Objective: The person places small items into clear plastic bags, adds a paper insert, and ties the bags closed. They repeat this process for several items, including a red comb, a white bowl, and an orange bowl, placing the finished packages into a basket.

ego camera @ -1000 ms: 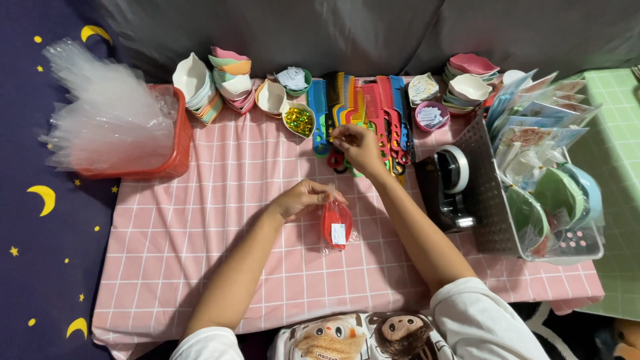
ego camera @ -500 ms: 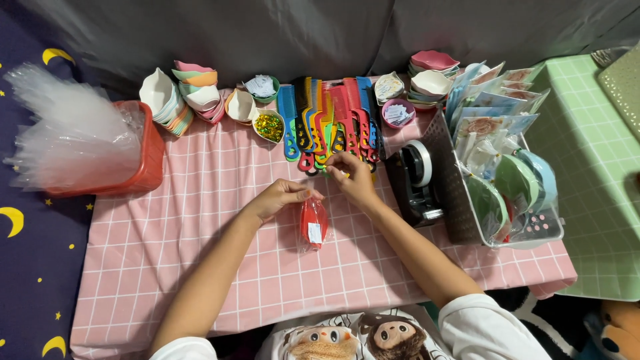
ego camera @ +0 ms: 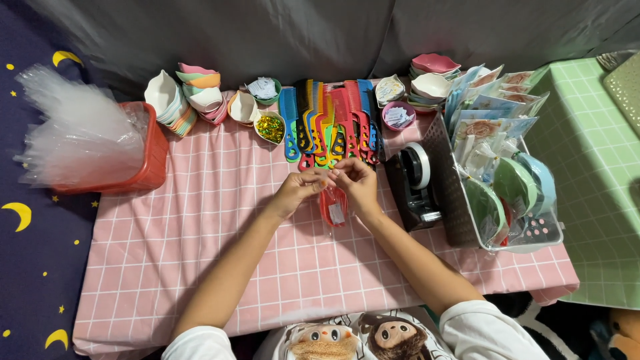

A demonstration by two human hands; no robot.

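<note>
- Head view: the right hand (ego camera: 357, 181) has come back from the row of combs (ego camera: 330, 123) and now meets the left hand (ego camera: 301, 190).
- Both pinch the top of the small red packet (ego camera: 334, 205), which lies on the pink checked tablecloth (ego camera: 200, 220).

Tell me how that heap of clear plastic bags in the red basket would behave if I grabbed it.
The clear plastic bags are likely floppy and light: thin film spilling over the red basket rim. Probably slippery too, since the glossy sheets lie loose, so some may slide out of a handful.
</note>
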